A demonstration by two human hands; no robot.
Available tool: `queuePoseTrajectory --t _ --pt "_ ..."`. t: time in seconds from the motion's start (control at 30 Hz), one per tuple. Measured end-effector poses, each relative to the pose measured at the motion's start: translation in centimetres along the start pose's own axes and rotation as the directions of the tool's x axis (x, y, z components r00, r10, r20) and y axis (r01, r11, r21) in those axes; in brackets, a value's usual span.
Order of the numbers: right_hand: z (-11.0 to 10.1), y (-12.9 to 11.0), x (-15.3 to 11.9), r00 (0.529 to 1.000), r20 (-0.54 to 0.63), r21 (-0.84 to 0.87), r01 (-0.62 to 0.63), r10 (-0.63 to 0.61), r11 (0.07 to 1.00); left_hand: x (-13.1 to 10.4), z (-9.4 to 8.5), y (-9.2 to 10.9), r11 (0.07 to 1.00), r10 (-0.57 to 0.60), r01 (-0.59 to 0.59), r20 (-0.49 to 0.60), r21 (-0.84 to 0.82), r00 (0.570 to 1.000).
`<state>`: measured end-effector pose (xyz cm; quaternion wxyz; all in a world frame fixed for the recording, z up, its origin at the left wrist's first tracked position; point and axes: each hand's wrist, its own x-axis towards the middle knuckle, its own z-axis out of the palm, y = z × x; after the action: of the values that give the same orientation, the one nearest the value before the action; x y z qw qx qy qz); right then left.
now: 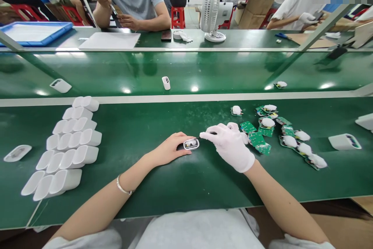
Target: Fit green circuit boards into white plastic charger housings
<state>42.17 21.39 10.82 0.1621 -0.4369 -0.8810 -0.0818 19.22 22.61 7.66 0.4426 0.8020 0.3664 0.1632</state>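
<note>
The person's bare left hand [167, 149] grips a white case [191, 149] between the 2 hands; whether the gloved right hand [230, 144] pinches anything is unclear. Circuit boards [257, 139] lie to its right.

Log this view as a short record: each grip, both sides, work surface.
Left grip: bare, holding a small white plastic oval casing with electronics inside
Right grip: white-gloved, at the casing's right end; contact unclear
Left side: rows of rounded white plastic shells
Right side: scattered green circuit boards, some with white lumps
Work surface: glossy green tabletop
</note>
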Motion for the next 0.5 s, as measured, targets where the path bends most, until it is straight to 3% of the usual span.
queuePoseTrajectory --t 0.1,0.3,0.5 --pt "0.4 -0.4 0.0 1.000 -0.006 0.033 -0.001 0.001 0.999 0.0 0.1 -0.1 1.000 0.002 -0.002 -0.003 -0.005 1.000" --pt "-0.1 -0.3 -0.2 0.993 0.113 0.020 -0.021 0.019 1.000 0.0 0.1 -0.1 1.000 -0.008 0.008 -0.003 -0.003 1.000" --pt "-0.5 -0.4 -0.5 0.997 0.068 0.008 -0.046 0.045 0.999 0.0 0.1 0.3 1.000 -0.019 0.019 -0.012 0.011 1.000"
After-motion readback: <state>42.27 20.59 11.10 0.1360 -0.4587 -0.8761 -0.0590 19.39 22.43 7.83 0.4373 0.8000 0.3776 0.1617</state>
